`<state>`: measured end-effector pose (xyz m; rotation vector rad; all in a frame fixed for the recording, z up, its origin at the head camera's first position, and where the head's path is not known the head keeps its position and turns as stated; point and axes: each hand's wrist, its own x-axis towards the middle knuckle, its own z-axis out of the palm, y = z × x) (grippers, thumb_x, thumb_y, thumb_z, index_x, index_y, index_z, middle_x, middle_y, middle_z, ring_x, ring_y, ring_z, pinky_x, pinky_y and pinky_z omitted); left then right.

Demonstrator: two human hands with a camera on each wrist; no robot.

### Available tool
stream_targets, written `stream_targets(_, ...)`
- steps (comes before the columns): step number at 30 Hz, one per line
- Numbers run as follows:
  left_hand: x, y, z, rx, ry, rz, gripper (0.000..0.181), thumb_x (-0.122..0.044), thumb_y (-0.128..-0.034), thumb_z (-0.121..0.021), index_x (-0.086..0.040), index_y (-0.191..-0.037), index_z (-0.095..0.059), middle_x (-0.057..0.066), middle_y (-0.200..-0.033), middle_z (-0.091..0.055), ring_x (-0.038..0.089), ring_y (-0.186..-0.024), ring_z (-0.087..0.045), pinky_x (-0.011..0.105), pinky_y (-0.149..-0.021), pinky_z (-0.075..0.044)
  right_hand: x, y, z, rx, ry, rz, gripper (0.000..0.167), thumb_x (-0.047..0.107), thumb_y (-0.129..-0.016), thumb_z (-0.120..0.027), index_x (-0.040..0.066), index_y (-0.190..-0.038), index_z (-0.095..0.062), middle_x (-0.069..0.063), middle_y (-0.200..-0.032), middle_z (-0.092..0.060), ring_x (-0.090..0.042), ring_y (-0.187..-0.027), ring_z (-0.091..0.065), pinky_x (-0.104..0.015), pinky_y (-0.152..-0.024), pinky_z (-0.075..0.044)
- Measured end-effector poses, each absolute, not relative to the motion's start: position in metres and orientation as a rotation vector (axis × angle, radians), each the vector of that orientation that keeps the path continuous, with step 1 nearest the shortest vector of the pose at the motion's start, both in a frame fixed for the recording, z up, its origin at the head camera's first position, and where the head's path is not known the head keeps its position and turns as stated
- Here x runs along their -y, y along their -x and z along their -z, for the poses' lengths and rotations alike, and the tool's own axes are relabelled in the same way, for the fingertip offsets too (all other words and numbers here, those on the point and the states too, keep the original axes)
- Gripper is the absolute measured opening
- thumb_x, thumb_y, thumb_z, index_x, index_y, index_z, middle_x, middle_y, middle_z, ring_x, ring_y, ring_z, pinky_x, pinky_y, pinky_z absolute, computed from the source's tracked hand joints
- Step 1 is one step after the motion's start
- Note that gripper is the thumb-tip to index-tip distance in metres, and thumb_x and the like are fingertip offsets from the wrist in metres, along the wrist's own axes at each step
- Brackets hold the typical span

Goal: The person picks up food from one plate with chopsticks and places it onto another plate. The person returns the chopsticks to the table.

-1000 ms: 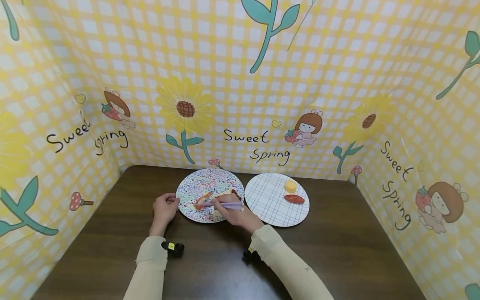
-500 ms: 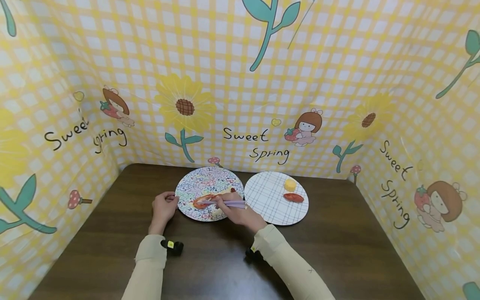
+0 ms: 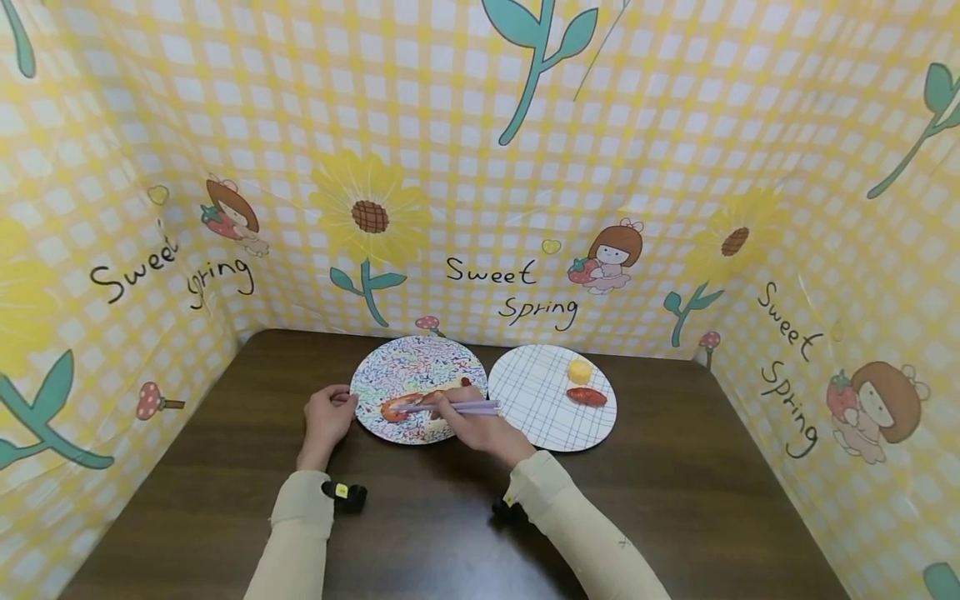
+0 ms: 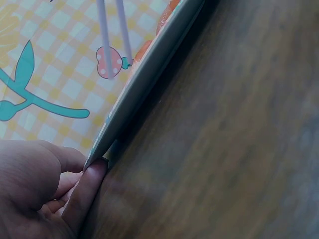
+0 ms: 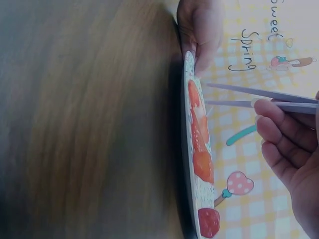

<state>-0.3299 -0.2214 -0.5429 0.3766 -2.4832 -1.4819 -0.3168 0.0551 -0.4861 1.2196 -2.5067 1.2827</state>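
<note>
My left hand (image 3: 326, 421) pinches the left rim of a round plate with multicolored speckles (image 3: 416, 358); the left wrist view shows thumb and fingers at the rim. My right hand (image 3: 483, 429) holds lavender chopsticks (image 3: 474, 407) over this plate. Their tips are spread in the right wrist view, close above an orange-red shrimp (image 3: 392, 410); whether they touch it I cannot tell. The hand partly covers the shrimp in the head view. A dark red piece (image 5: 208, 222) lies toward the plate's far right side. A pale yellow item there is mostly hidden by my hand.
A round white plate with a grid pattern (image 3: 525, 400) stands close to the right. It bears a yellow piece (image 3: 579, 372) and a red oblong piece (image 3: 587, 397). Checked cloth walls (image 3: 480, 192) surround the brown table (image 3: 420, 533) at the back and sides.
The shrimp has turned and lies flatter, its curved end more visible. My right hand with the chopsticks has shifted slightly right. My left hand stays at the rim.
</note>
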Motion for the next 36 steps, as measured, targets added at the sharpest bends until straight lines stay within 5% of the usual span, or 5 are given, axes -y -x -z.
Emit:
stream_targets(9, 0.222, 0.331, 0.548, 2.509, -0.375, 1.498, 0.035, -0.016, -0.0988, -0.063, 0.008, -0.124, -0.064, 0.025, -0.109, -0.068, 0.019, -0.082, -0.068, 0.020, -0.062, -0.051, -0.094, 0.314, 0.482, 2.448, -1.109, -1.287, 0.036, 0.015, -0.108, -0.047, 0.002, -0.092, -0.076, -0.014, -0.075, -0.069, -0.013, -0.060, -0.051, -0.019, -0.056, -0.040)
stream_targets(17, 0.223, 0.331, 0.549, 2.515, -0.374, 1.486, 0.035, -0.017, -0.0989, -0.063, 0.008, -0.124, -0.064, 0.024, -0.109, -0.068, 0.019, -0.082, -0.068, 0.021, -0.062, -0.051, -0.157, 0.315, 0.475, 2.421, -0.932, -1.305, 0.031, 0.009, -0.105, -0.049, 0.002, -0.103, -0.079, -0.015, -0.093, -0.077, -0.019, -0.087, -0.071, -0.025, -0.076, -0.055)
stream_targets(30, 0.225, 0.330, 0.546, 2.525, -0.370, 1.473, 0.036, -0.016, -0.0989, -0.063, 0.009, -0.125, -0.064, 0.025, -0.110, -0.068, 0.019, -0.082, -0.069, 0.019, -0.061, -0.050, -0.261, 0.308, 0.462, 2.566, -0.936, -0.985, 0.029, 0.008, -0.107, -0.050, 0.001, -0.106, -0.078, -0.010, -0.098, -0.078, -0.026, -0.088, -0.075, -0.036, -0.079, -0.060)
stream_targets(36, 0.224, 0.329, 0.544, 2.521, -0.367, 1.467, 0.035, -0.016, -0.0988, -0.063, 0.009, -0.124, -0.064, 0.025, -0.109, -0.068, 0.017, -0.080, -0.068, 0.019, -0.060, -0.050, -0.292, 0.308, 0.450, 2.622, -0.803, -0.707, 0.036, 0.011, -0.104, -0.054, 0.014, -0.070, -0.065, 0.007, -0.066, -0.061, -0.010, -0.062, -0.056, -0.028, -0.062, -0.049)
